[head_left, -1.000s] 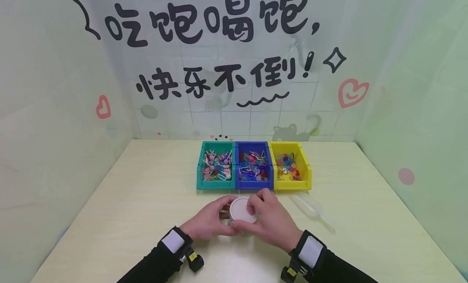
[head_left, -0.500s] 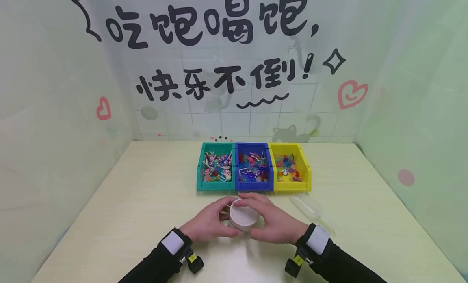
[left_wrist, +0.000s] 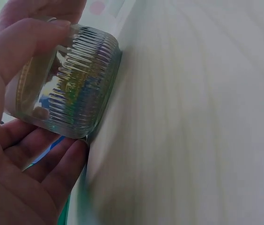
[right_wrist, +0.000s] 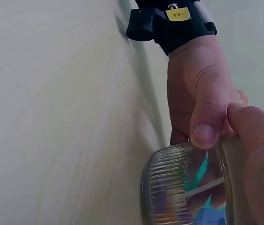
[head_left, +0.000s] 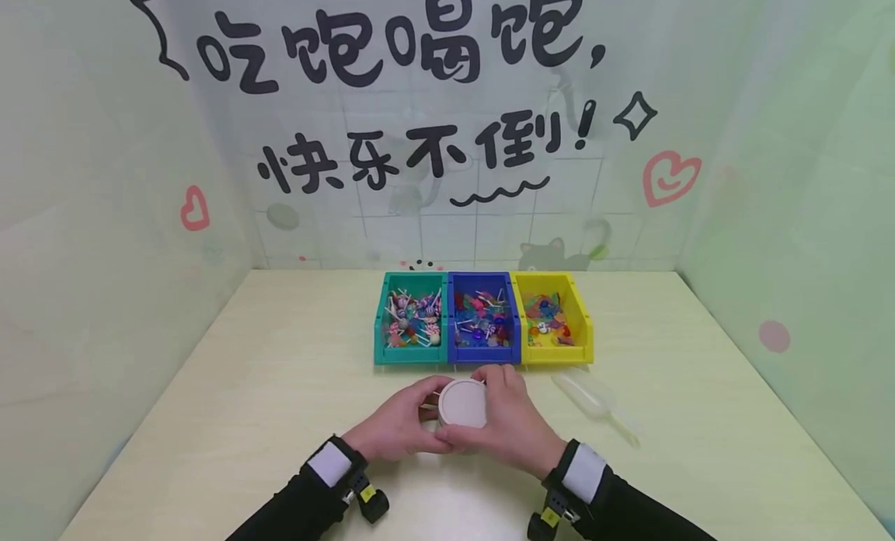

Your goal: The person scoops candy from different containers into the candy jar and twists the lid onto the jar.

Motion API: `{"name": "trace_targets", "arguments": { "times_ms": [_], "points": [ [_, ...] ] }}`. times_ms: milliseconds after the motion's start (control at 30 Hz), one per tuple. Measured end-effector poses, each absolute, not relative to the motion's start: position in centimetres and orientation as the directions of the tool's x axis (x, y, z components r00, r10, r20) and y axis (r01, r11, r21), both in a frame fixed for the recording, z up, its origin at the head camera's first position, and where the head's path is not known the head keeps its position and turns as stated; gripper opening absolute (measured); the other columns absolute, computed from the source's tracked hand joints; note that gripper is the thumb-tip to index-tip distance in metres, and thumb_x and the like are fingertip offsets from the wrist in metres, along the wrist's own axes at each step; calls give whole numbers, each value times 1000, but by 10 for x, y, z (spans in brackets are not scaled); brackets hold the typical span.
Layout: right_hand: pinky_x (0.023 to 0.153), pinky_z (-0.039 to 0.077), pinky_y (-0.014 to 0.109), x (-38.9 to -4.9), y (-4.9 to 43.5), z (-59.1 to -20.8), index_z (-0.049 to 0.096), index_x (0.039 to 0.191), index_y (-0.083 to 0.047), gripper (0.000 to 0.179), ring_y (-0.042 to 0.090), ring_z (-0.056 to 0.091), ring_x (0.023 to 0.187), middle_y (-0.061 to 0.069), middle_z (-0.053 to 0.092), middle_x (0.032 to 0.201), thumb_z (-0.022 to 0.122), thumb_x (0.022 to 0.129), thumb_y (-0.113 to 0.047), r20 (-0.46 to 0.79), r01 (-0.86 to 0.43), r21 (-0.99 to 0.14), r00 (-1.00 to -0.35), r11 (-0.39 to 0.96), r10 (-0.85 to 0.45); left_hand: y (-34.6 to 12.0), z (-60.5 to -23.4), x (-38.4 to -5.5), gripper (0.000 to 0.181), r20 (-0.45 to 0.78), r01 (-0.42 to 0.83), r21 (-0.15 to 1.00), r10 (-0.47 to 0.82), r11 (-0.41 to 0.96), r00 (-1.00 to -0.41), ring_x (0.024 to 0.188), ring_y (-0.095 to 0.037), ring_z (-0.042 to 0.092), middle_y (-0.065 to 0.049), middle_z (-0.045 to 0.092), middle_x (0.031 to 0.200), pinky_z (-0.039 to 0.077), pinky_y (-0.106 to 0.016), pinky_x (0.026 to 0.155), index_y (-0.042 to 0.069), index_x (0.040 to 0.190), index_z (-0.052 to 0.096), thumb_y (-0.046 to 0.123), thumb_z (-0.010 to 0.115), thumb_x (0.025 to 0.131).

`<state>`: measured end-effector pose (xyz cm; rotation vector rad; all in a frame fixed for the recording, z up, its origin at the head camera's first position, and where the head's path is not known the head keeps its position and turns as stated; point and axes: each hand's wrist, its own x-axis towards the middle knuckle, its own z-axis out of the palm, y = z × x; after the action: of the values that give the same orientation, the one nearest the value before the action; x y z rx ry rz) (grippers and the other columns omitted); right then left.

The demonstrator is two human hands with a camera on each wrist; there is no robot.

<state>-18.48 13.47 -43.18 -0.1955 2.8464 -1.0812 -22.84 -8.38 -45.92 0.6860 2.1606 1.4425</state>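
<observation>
A ribbed clear glass jar (left_wrist: 83,79) stands upright on the table, with a flat whitish lid (head_left: 462,403) on top. Colourful bits show through its wall in the left wrist view. My left hand (head_left: 402,424) holds the jar from the left, thumb on the near side and fingers round the far side. My right hand (head_left: 520,428) grips the lid's rim from the right, thumb in front and fingers behind. The right wrist view shows both thumbs close together by the lid's edge.
Behind the hands stand a teal bin (head_left: 411,355) and a blue bin (head_left: 485,355) with lollipop-like pieces, and a yellow bin (head_left: 557,355) with small coloured pieces. A clear plastic scoop-like tool (head_left: 590,397) lies on the table (head_left: 280,354) at the right.
My right hand first gripped the lid, then loosened and turned with its fingers stretched over the lid, and now grips the rim again. My left hand has stayed on the jar.
</observation>
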Motion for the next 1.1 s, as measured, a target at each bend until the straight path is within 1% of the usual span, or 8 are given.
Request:
{"name": "trace_targets", "arguments": {
  "times_ms": [133, 233, 333, 400, 533, 733, 867, 1100],
  "points": [
    [104, 59, 51, -183, 143, -432, 41, 155, -9, 108, 26, 49, 132, 13, 49, 148, 92, 80, -67, -31, -161, -698, -967, 698, -254, -83, -460, -227, 75, -84, 168, 929, 631, 329, -771, 138, -30, 63, -7, 62, 151, 54, -48, 119, 15, 154, 55, 18, 94, 90],
    [114, 55, 56, -183, 153, -428, 37, 163, -11, 103, 28, 50, 140, 12, 45, 161, 92, 86, -52, 10, -264, -730, -926, 630, -377, -83, -460, -227, 76, -80, 168, 932, 635, 321, -768, 136, -28, 64, -7, 63, 148, 54, -46, 119, 14, 154, 55, 20, 94, 89],
    [114, 56, 52, -184, 159, -424, 42, 163, -10, 91, 26, 53, 139, 10, 50, 159, 89, 90, -38, 45, -331, -746, -891, 579, -451, -82, -459, -227, 78, -80, 159, 937, 633, 311, -770, 132, -26, 64, -6, 64, 145, 55, -46, 119, 14, 154, 56, 19, 95, 87],
    [109, 58, 47, -185, 161, -423, 46, 160, -9, 85, 24, 55, 134, 9, 54, 154, 88, 91, -36, 62, -350, -745, -884, 568, -463, -83, -458, -226, 78, -80, 155, 938, 629, 310, -773, 130, -26, 64, -6, 65, 143, 55, -45, 118, 14, 154, 56, 18, 96, 87],
    [106, 58, 44, -184, 159, -427, 50, 157, -10, 83, 23, 56, 130, 7, 55, 148, 90, 91, -41, 76, -330, -750, -904, 573, -421, -83, -459, -227, 77, -79, 155, 938, 627, 309, -775, 131, -26, 64, -7, 65, 144, 55, -46, 118, 13, 154, 56, 17, 95, 87],
    [105, 60, 44, -178, 150, -433, 52, 152, -13, 85, 21, 53, 128, 5, 54, 139, 94, 86, -47, 53, -224, -769, -956, 599, -289, -83, -460, -226, 76, -79, 161, 935, 628, 316, -774, 136, -28, 63, -6, 63, 148, 54, -48, 120, 15, 154, 56, 18, 94, 89],
    [100, 62, 44, -175, 142, -433, 52, 150, -12, 86, 23, 51, 125, 6, 53, 134, 96, 85, -47, 39, -171, -763, -975, 623, -221, -84, -459, -226, 77, -75, 161, 937, 628, 310, -774, 137, -30, 63, -7, 62, 149, 55, -48, 118, 14, 154, 55, 16, 94, 88],
    [102, 62, 50, -174, 137, -431, 52, 149, -13, 85, 26, 52, 126, 7, 53, 134, 96, 85, -45, 29, -139, -752, -984, 644, -178, -85, -459, -226, 77, -72, 160, 937, 622, 309, -780, 137, -31, 63, -8, 61, 150, 55, -48, 118, 13, 154, 55, 14, 94, 88]
  ]
}}
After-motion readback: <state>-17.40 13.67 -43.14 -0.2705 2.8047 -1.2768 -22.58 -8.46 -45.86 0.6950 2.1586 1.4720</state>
